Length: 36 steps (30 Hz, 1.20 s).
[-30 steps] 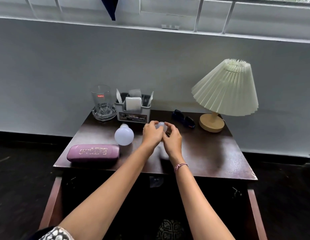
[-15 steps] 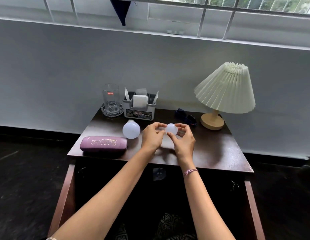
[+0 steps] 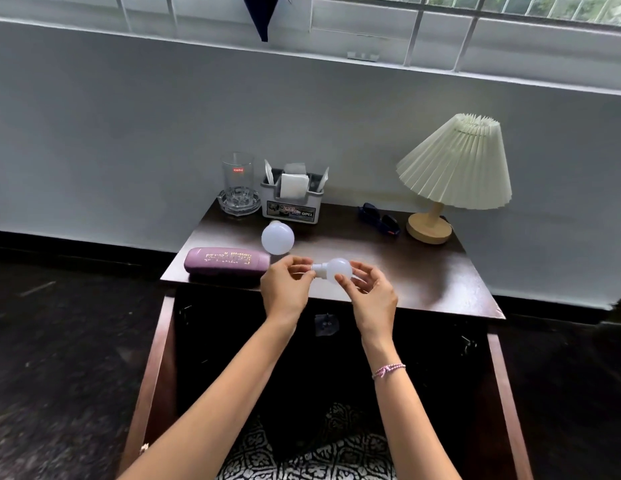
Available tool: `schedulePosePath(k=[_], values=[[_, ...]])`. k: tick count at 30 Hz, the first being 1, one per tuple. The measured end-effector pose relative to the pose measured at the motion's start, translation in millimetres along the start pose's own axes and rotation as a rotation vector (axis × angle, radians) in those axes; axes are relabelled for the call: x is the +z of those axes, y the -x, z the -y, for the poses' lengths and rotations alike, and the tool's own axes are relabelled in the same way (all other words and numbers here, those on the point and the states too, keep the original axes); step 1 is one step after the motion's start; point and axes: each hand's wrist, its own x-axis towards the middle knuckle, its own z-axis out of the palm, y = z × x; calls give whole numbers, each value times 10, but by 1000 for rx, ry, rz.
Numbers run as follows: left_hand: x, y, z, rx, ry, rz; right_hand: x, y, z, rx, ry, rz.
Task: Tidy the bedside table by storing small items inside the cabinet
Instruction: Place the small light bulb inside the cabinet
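Bulb: small white bulb (image 3: 338,270), held sideways in the air above the table's (image 3: 423,268) front edge.
Left hand (image 3: 285,289): fingers pinch the bulb's neck.
Right hand (image 3: 371,292): fingertips curl around the globe.
Handling: probably light, smooth and breakable; the neck looks the safest hold.

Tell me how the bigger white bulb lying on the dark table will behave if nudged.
The larger white round light bulb lies on its side, so it would probably roll. Its smooth globe looks slippery to grip, and it is likely light for its size.
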Motion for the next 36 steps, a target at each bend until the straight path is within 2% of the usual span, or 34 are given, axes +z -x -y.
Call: schedulePosePath(k=[13, 21, 30, 36], values=[[-363, 179, 338, -26, 142, -84, 260, 396, -191, 17, 37, 44], [-527, 299, 559, -6, 221, -196, 420, 756, -282, 24, -65, 116], [-417, 348, 913, -35, 125, -191, 521, 903, -571, 20, 20, 103], [-271, 199, 1176, -211, -68, -197, 573, 716, -890, 93, 238, 124]])
